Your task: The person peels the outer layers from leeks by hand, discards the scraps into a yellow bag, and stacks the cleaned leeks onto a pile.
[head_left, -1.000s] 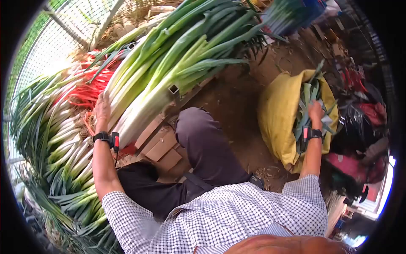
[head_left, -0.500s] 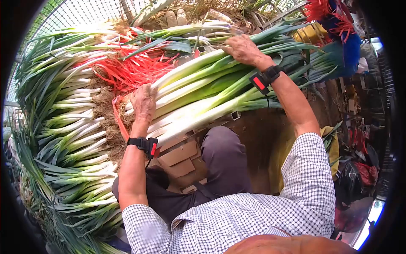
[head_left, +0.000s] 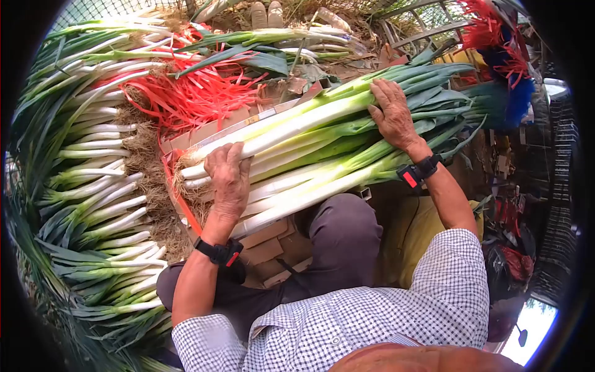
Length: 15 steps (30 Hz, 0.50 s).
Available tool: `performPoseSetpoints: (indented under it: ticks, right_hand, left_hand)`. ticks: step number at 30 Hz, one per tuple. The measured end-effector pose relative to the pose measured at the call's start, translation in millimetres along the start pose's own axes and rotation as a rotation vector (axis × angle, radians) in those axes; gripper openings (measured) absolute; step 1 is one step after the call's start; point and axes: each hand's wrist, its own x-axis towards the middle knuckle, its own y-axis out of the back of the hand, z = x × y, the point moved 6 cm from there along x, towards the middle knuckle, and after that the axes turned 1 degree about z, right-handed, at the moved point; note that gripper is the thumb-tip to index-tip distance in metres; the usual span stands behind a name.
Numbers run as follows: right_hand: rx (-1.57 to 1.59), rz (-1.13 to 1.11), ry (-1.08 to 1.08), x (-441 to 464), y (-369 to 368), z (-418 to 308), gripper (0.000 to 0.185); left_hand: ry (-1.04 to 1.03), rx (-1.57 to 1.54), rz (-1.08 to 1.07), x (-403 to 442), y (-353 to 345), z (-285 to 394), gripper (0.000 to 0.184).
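A bundle of leeks lies across in front of me, roots to the left and green leaves to the right. My left hand curls over the white end of an upper leek, close to the roots. Farther right, my right hand is closed over the same leek where white turns to green, thumb on the near side. The undersides of both hands are hidden. An orange-red strap runs beside the root ends, partly behind my left wrist.
Rows of leeks lie along the left, roots inward. Red plastic strips are heaped behind the bundle, near more loose leeks. Red and blue strands hang at far right. Cardboard lies by my knee, a yellow sack to the right.
Both hands have come nearer to my body over the bundle. My right hand has shifted from the bundle's far edge to its upper middle. The camera view has also shifted slightly.
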Motion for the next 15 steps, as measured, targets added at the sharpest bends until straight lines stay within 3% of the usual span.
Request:
performPoseSetpoints:
  ticks: [4, 15]
  right_hand:
    - [0.008, -0.082, 0.126, 33.8, 3.2, -0.5, 0.042]
    - [0.151, -0.138, 0.012, 10.2, 8.3, -6.7, 0.047]
  left_hand:
    - [0.005, -0.021, 0.077, -2.1, -3.8, -3.4, 0.047]
    - [-0.038, 0.041, 0.069, -12.8, -7.2, -7.2, 0.044]
